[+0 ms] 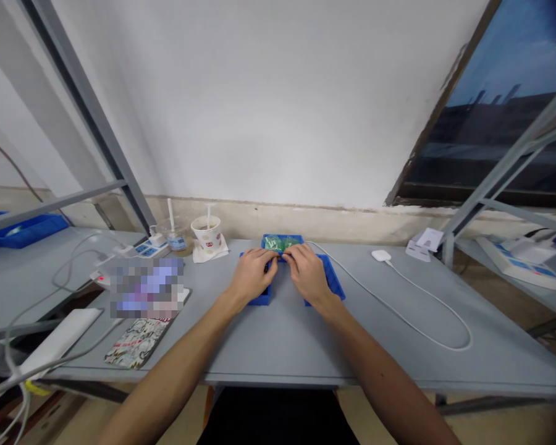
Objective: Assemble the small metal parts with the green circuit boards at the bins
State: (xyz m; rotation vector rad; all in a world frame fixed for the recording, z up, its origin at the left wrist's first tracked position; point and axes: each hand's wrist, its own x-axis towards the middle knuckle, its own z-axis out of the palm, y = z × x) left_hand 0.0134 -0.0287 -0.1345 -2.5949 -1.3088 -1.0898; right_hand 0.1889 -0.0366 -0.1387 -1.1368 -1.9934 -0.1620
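My left hand (251,272) and my right hand (307,272) meet over the middle of the desk, their fingertips almost touching. Both have curled, pinched fingers; whatever is between them is too small or hidden to make out. Just beyond the fingertips, green pieces that look wrapped in clear plastic (278,242) lie in a small blue tray (285,236) at the back. A second blue tray (259,301) is partly covered by my left hand. Beside and under my right hand sits a third blue tray (332,278).
On the left stand a paper cup (207,238) and a clear plastic cup (180,240), both with straws, by a power strip (151,248). A patterned flat item (139,343) lies nearer me. A white charger puck (380,255) trails its cable across the right side, near folded paper (426,242).
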